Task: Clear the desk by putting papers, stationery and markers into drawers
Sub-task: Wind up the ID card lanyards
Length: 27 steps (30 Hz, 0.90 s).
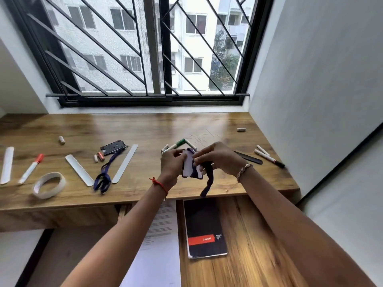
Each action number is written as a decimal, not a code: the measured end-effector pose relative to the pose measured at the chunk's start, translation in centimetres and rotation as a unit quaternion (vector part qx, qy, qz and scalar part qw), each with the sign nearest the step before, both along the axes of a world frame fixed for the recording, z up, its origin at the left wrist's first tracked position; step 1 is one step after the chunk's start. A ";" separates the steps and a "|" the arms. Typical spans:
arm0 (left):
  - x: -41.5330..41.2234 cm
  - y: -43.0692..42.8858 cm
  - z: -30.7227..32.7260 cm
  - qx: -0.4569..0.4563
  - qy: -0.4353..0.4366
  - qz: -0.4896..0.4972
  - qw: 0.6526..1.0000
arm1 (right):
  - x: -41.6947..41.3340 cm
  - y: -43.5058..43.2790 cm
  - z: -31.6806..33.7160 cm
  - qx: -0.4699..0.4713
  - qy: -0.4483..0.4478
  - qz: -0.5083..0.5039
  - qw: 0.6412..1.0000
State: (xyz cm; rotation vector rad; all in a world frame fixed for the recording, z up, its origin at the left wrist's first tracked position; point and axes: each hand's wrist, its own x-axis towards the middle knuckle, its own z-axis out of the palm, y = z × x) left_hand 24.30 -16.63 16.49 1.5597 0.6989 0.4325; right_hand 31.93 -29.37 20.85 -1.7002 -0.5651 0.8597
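Note:
Above the front edge of the wooden desk (145, 129), my left hand (172, 162) and my right hand (217, 158) both hold a white ID card (189, 165) with a dark purple lanyard (208, 183) wound partly around it. The strap's loose end hangs below the hands. Under them an open drawer (248, 235) holds a black spiral pad (204, 226), and printed papers (161, 230) lie to its left. On the desk lie a green marker (176, 144), a red marker (31, 167), a black marker (269, 158) and a tape roll (49, 185).
A second black card holder (113, 149) with a blue lanyard (102, 179) lies left of centre, between white flat strips (79, 169). Batteries (99, 156) and small white sticks are scattered about. A barred window (145, 48) backs the desk; a wall (321, 79) closes the right.

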 end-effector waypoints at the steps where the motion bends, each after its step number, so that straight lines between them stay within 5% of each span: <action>1: 0.1 0.2 -0.2 -0.021 0.004 0.023 1.000 | -0.2 -0.1 -0.2 0.003 0.042 0.016 0.999; 8: 0.2 1.2 -0.5 -0.238 -0.038 0.068 0.968 | -0.9 -1.1 -2.7 -0.045 0.185 0.151 0.970; 12: -0.6 1.7 -1.0 -0.352 -0.047 0.042 0.934 | -0.1 -1.9 -3.9 -0.068 0.229 0.129 0.962; 19: -2.0 0.4 -1.7 -0.276 -0.041 -0.039 0.959 | 0.3 -1.1 -3.6 0.087 0.222 -0.094 0.967; 27: -2.4 -1.1 -2.3 -0.122 -0.034 0.008 0.992 | -1.1 1.0 -3.5 0.141 0.092 -0.140 0.976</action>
